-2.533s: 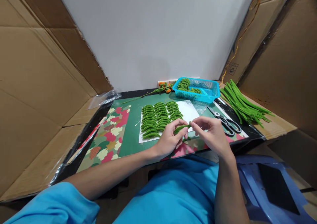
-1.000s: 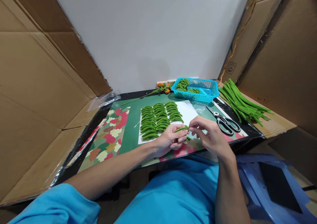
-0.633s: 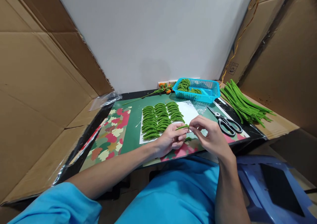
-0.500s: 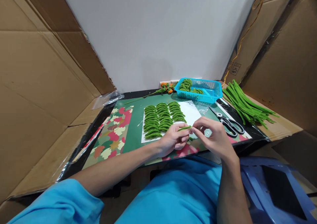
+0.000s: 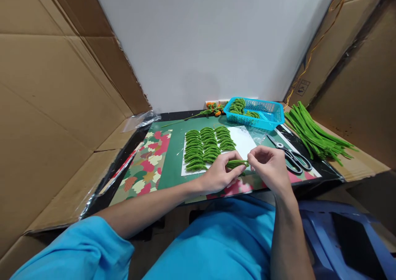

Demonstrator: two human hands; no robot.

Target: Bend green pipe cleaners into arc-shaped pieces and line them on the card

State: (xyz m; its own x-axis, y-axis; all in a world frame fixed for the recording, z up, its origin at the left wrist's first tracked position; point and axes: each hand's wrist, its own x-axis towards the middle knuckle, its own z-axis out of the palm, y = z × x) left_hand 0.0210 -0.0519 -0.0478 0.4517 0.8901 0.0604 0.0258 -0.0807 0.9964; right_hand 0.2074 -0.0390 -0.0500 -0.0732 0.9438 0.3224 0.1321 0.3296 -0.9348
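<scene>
Over the mat (image 5: 173,158), bent-fingered hands (image 5: 220,174) (image 5: 271,167) close together at a green piece (image 5: 236,163).

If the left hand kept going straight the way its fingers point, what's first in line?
Likely the right hand: its fingertips are at the far end of the green strip in the left hand. Depth is unclear from one view.

Can count one left hand (image 5: 219,173), one right hand (image 5: 269,169), one held green piece (image 5: 235,163), three columns of curved pieces (image 5: 209,145), one white sheet (image 5: 243,138), one blue basket (image 5: 249,121), one pair of scissors (image 5: 280,145), one stem bundle (image 5: 316,134).
</scene>
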